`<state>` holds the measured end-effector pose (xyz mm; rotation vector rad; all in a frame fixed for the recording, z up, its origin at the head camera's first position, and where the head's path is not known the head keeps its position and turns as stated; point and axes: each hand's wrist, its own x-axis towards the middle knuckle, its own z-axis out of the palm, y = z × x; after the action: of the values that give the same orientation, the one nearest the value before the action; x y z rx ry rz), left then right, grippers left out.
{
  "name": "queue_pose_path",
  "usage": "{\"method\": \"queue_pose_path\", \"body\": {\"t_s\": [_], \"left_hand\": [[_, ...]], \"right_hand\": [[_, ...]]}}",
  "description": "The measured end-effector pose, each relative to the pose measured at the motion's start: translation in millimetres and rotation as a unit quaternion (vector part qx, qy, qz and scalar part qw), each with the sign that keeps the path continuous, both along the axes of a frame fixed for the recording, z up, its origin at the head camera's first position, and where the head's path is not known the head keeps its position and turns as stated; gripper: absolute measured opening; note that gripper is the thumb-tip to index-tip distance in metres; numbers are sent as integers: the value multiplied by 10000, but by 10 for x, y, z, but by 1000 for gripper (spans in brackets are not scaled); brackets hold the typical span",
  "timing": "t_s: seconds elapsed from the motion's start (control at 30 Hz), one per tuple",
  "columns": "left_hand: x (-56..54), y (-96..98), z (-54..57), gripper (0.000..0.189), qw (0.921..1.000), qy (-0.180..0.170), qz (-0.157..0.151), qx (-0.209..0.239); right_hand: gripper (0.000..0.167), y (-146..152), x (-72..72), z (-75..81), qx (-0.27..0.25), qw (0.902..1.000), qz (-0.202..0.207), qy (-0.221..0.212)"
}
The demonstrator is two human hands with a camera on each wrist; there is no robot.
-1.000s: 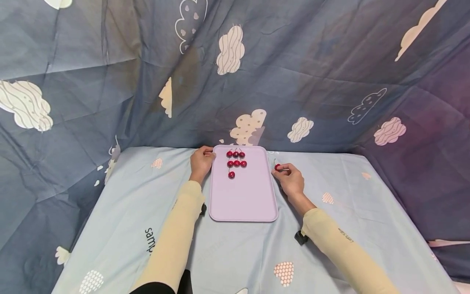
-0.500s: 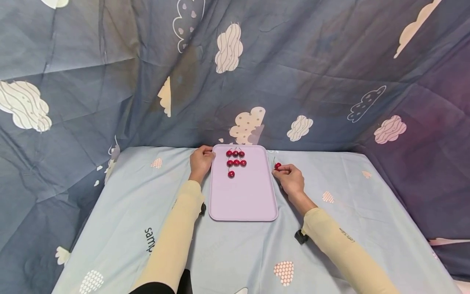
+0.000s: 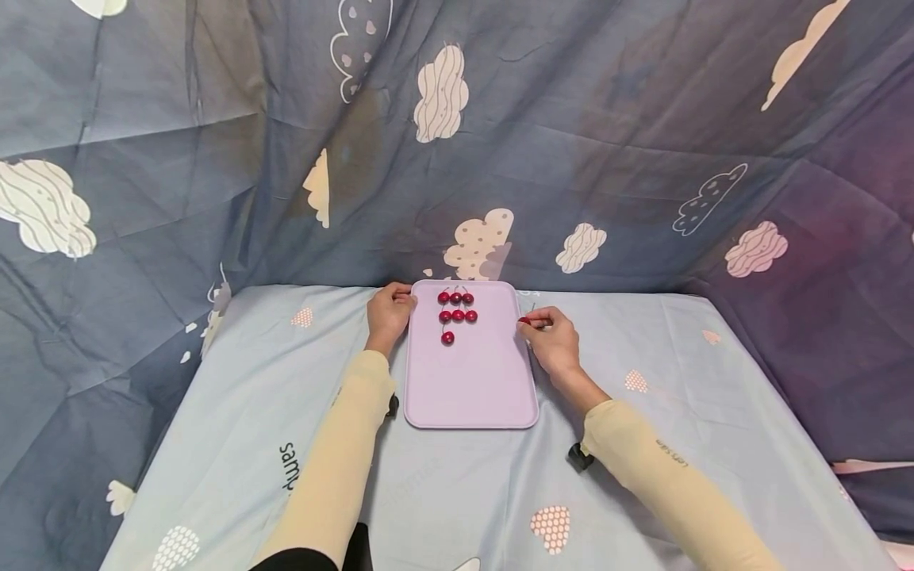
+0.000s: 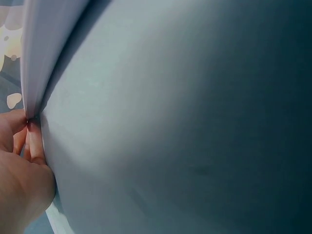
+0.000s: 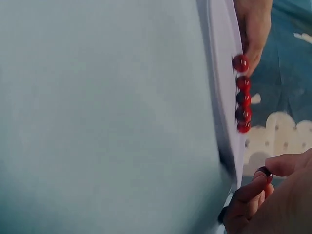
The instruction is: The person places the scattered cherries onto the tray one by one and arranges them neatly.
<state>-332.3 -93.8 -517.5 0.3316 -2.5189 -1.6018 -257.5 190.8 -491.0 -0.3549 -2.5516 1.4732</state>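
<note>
A lilac rectangular tray [image 3: 471, 388] lies on the bed-like cloth surface. Toward its far left are two rows of red cherries [image 3: 458, 316], with one single cherry [image 3: 447, 338] below them. At the tray's upper left edge, my left hand [image 3: 389, 317] pinches the rim between thumb and fingers. My right hand [image 3: 555, 341] holds another cherry [image 3: 524, 320] between thumb and fingertips, right at the tray's right rim; the fingers partly cover it. In the right wrist view this cherry [image 5: 264, 171] looks dark, its underside hidden.
Pale blue printed cloth [image 3: 428, 500] spreads around the tray. Behind it rises a dark blue curtain [image 3: 557, 143] with cloud prints, close to the tray's far edge. A purplish drape [image 3: 821, 317] hangs on the right.
My right hand has moved left with the cherry, from beside the tray to its right rim. The left hand keeps its place at the tray, and the cherries on the tray stay put.
</note>
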Motion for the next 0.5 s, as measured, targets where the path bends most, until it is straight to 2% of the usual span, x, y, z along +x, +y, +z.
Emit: {"method": "queue_pose_path", "body": {"t_s": [0.13, 0.27, 0.5], "left_hand": [[11, 15, 13, 26, 9999, -81, 5, 83], [15, 22, 21, 25, 10000, -50, -4, 71], [9, 15, 22, 25, 10000, -69, 26, 42]], "right_hand": [[23, -137, 24, 39, 249, 9982, 285, 471], [22, -264, 49, 62, 431, 9936, 751, 724], [21, -460, 24, 29, 937, 9780, 1763, 601]]}}
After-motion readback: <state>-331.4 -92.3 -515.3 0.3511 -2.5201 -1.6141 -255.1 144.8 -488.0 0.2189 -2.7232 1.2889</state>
